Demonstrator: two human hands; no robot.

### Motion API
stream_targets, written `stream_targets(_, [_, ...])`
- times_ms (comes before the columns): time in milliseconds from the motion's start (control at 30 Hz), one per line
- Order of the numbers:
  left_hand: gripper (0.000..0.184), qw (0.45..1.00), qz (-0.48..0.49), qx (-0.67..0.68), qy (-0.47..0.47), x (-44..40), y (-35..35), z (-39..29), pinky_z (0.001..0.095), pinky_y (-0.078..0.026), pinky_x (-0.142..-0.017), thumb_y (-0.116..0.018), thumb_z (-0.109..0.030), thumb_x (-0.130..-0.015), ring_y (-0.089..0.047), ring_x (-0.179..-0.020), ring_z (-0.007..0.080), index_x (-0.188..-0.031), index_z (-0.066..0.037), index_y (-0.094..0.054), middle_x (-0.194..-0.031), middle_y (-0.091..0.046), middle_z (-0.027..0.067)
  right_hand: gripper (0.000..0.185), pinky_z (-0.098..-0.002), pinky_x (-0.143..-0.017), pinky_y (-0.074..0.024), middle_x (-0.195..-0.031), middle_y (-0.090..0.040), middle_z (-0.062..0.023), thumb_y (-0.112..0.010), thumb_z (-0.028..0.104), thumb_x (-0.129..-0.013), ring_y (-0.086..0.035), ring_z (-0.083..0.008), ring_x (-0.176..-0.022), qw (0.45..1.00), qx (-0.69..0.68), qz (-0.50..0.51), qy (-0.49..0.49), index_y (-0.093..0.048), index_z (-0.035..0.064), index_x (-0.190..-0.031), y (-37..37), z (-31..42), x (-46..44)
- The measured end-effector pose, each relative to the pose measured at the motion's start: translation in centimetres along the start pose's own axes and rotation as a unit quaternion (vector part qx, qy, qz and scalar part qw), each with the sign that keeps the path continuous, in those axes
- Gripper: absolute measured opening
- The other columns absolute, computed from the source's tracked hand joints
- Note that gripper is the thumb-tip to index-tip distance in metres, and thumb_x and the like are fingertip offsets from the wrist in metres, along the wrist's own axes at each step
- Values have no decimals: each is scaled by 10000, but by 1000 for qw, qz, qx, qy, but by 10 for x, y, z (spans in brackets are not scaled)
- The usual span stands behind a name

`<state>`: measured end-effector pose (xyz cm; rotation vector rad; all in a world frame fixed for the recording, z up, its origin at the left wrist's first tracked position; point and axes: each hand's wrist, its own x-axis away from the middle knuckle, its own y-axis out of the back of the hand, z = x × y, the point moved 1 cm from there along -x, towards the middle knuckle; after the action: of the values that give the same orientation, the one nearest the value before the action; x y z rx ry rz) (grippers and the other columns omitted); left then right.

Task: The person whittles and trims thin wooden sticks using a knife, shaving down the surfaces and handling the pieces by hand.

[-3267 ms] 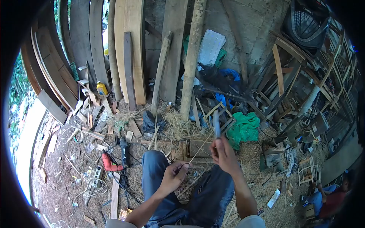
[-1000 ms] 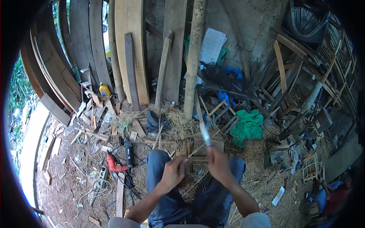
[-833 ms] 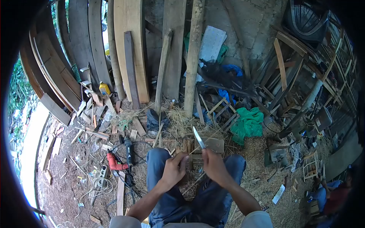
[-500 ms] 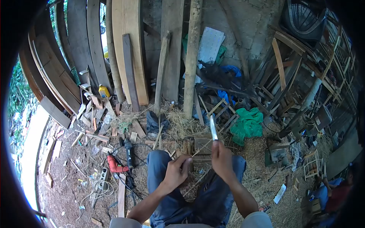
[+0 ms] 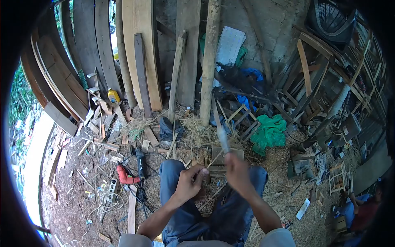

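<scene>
A thin strip of wood or bamboo is pinched in my left hand, over my left knee's inner side, its free end pointing up and right. My right hand, smeared by motion, is closed on the handle of a knife. The blurred blade points up and slightly left, just above the strip's far end; whether they touch I cannot tell. Both hands are above my lap, between my knees. Below the blade lies a flat wooden block on the ground.
Left of my legs lie a red drill, a black grinder and a power strip with cables. Planks lean on the wall ahead. A green plastic sheet lies ahead right. Another person sits at the far right.
My right hand and the knife have swung back and forth near the strip; since the last earlier frame the blade has tilted left. My left hand keeps its pinch, almost in place.
</scene>
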<state>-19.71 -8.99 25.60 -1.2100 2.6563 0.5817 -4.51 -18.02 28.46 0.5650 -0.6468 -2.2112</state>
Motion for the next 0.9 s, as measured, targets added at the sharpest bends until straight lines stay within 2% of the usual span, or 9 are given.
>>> stream_targets(67, [56,1000,-6,3,-4,0,2,0,271,-388,-460,-573,-28,-870,-512,-478,133,-899,3,-609,-619,-584,130,256,-458,-491,-412,-609,-542,-213,-423,226,-970,-560,-413,-573,983,81,-35,158,-530,15,-869,-22,-3,15])
stream_targets(167, [63,999,-14,0,-40,-4,3,2,275,-387,-458,-573,-31,-870,-513,-469,133,-910,3,-608,-607,-578,131,217,-498,-514,-400,-629,-546,-223,-453,200,-953,-554,-438,-603,999,9,39,7,-522,13,-871,7,3,-2])
stream_targets(333, [65,1000,-2,2,-20,-2,-1,9,281,-406,-475,-570,-21,-867,-536,-493,142,-917,-1,-607,-641,-589,143,117,-501,-543,-412,-644,-543,-240,-498,117,-909,-552,-446,-648,983,23,85,161,-520,4,-890,-18,2,9])
stream_targets(433, [69,999,-2,17,-48,-2,-4,3,280,-416,-487,-568,-12,-865,-549,-505,143,-920,0,-608,-649,-593,142,109,-478,-537,-422,-641,-538,-240,-499,112,-909,-565,-431,-649,997,-17,37,63,-520,6,-897,-6,1,6])
stream_targets(533, [69,1000,5,6,-25,-6,-1,1,276,-420,-495,-569,-8,-863,-559,-517,142,-917,2,-609,-659,-604,136,118,-445,-522,-427,-642,-542,-234,-510,134,-916,-578,-414,-632,983,23,68,172,-520,18,-904,-25,-4,17])
stream_targets(667, [63,999,15,22,-37,-3,-2,6,273,-422,-499,-568,-16,-869,-561,-524,140,-911,4,-611,-668,-613,130,146,-459,-519,-429,-651,-561,-233,-525,139,-906,-593,-405,-619,999,-24,35,22,-507,-3,-935,-5,0,5])
stream_targets(733, [70,999,22,27,15,-6,2,3,274,-424,-508,-558,-36,-886,-560,-538,134,-902,6,-612,-667,-622,111,143,-479,-516,-418,-657,-565,-237,-499,128,-917,-589,-416,-621,983,10,74,169,-504,-14,-933,-27,-4,18])
stream_targets(800, [79,999,35,28,0,-6,4,2,275,-429,-519,-551,-43,-893,-564,-547,133,-897,9,-610,-667,-624,107,142,-492,-521,-410,-672,-569,-245,-471,127,-932,-580,-433,-640,982,3,95,165,-505,-12,-933,-16,1,10])
stream_targets(900, [95,997,41,63,6,-6,-1,9,273,-435,-541,-540,-50,-903,-569,-566,129,-887,14,-607,-677,-633,99,158,-504,-532,-404,-657,-564,-238,-456,138,-942,-572,-437,-635,998,-30,29,55,-508,-10,-924,-7,-1,6])
